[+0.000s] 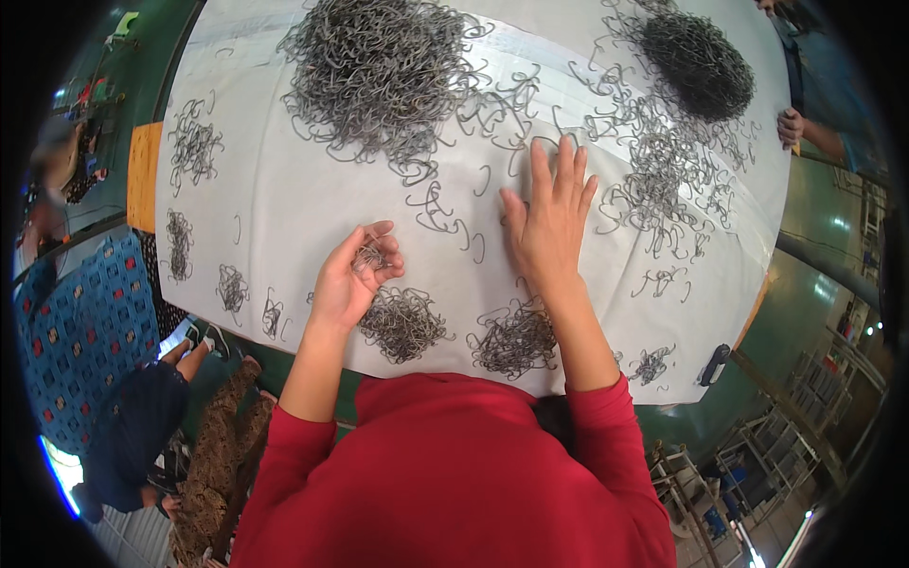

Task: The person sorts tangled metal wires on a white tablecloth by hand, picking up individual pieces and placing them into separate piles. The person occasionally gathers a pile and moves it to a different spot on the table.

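Note:
Curved grey metal hooks lie in heaps on a table (312, 199) covered in pale sheeting. My left hand (350, 279) is palm up with its fingers curled round a small bunch of hooks (372, 256). Just in front of my body sit two piles of hooks, one pile (405, 324) beside my left wrist and another pile (516, 339) by my right forearm. My right hand (551, 213) lies palm down, fingers stretched out, its tips at a few loose hooks (511, 99). Whether any hook is under the palm is hidden.
A large heap of hooks (379, 76) fills the far left, and a darker mound (699, 66) the far right. Smaller clusters (194, 147) line the left edge. A dark device (715, 364) rests at the right corner. Another person's hand (791, 128) touches the right edge; people sit at lower left.

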